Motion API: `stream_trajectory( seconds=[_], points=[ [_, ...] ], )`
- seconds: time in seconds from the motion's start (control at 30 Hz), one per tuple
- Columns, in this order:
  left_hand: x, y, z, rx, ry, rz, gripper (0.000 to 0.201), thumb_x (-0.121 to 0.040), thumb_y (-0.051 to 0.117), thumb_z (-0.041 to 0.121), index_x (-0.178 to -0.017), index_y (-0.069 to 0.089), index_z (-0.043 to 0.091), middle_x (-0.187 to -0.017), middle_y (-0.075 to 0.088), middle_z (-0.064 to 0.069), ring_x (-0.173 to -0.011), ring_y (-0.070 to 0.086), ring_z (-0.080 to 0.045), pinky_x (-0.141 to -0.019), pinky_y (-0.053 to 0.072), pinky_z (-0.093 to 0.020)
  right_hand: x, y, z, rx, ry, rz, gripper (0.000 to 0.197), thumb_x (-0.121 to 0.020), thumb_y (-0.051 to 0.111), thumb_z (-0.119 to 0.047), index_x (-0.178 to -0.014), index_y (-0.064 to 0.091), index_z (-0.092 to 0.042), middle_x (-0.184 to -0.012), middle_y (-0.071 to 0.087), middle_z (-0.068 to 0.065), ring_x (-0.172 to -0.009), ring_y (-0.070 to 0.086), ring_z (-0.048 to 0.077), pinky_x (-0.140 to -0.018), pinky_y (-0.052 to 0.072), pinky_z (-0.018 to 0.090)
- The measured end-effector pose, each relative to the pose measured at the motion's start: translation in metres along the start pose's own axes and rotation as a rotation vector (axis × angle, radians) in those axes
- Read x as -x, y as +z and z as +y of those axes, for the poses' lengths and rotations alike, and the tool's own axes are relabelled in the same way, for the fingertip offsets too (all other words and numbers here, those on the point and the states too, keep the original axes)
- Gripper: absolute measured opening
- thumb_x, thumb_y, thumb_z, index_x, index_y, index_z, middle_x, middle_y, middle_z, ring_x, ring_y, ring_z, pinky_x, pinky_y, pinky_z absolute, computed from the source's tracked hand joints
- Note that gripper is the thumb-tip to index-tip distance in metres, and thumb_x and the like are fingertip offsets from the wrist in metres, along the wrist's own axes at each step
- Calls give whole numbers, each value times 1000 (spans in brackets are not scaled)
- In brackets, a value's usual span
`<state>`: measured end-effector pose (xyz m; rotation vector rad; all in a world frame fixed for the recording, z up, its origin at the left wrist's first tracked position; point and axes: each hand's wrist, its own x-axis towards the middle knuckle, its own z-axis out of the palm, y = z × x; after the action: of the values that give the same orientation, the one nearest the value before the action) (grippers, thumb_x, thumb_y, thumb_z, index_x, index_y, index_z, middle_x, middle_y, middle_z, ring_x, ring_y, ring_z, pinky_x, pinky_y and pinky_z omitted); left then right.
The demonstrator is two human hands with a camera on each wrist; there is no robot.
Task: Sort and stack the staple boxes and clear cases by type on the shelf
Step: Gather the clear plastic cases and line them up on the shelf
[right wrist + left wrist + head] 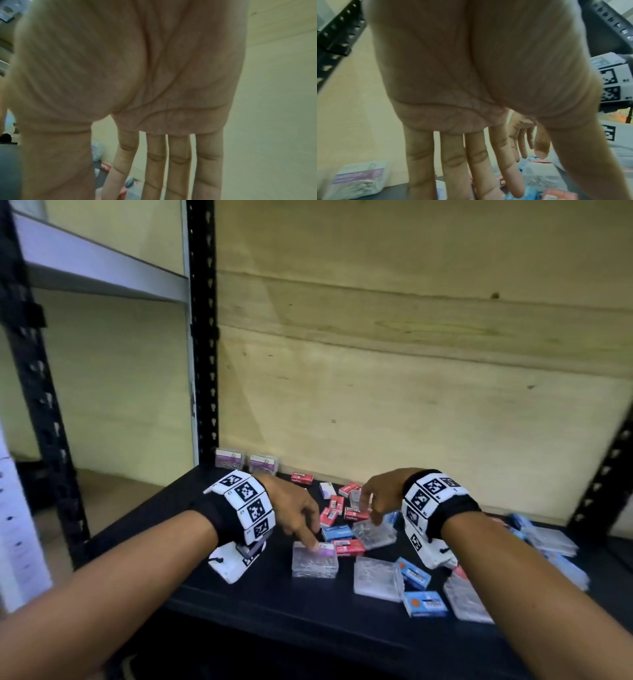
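Observation:
On the black shelf (260, 590) lies a jumble of small red, blue and clear items. My left hand (301, 518) reaches down with straight fingers, its fingertips touching the far edge of a clear case with a purple label (314, 560). My right hand (376, 501) hovers over red staple boxes (356, 513) and a clear case (373, 534), fingers extended, holding nothing. Blue staple boxes (337, 531) lie between the hands. Both wrist views show flat palms and straight fingers, left hand (488, 155) and right hand (164, 162) alike.
Two clear cases with purple labels (246, 462) stand at the shelf's back left corner by the black upright (203, 337). More clear cases (376, 578) and blue boxes (424, 604) lie at the front right; a stack of clear cases (555, 541) sits far right. Plywood forms the back wall.

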<state>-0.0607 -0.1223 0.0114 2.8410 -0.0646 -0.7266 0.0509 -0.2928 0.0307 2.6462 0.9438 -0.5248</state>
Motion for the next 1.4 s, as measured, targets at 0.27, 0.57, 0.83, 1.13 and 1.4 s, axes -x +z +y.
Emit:
stream_trajectory(
  seconds=[0.27,0.57,0.83,1.13,1.4],
  points=[
    [-1,14,21,-17,-38,-18,48,-85,73,32,-129,61,16,-97,64,11,-106,66,-19,-101,48,-35,5,32,16,-50,19,-1,72,-72,85,-36,-134,48,-30,-117,51,-4,-97,52,19,-88,49,34],
    [9,16,7,-30,-4,18,41,-84,74,32,-122,66,21,-103,68,8,-91,59,-8,-93,45,-27,11,30,15,30,49,6,63,-72,78,-51,-119,64,-12,-117,68,4,-103,64,24,-87,53,36],
    [15,7,-26,-8,-53,125,43,-82,78,16,-121,61,19,-110,66,3,-93,60,-11,-80,48,-21,15,12,25,-407,150,27,54,-95,41,-48,-125,55,-4,-96,74,16,-90,72,26,-95,51,36],
    [16,8,-70,11,-128,241,42,-79,79,15,-118,63,20,-107,64,5,-102,62,-14,-94,51,-31,13,-5,7,-413,40,22,44,-100,37,-43,-86,58,-8,-82,73,12,-70,67,27,-73,51,31],
    [23,5,-123,-11,-254,264,39,-76,82,23,-109,63,23,-102,65,7,-100,62,-15,-93,50,-32,-13,-20,-34,-304,-164,74,18,-85,54,-26,-86,61,-10,-85,74,7,-70,66,17,-69,49,30]
  ],
)
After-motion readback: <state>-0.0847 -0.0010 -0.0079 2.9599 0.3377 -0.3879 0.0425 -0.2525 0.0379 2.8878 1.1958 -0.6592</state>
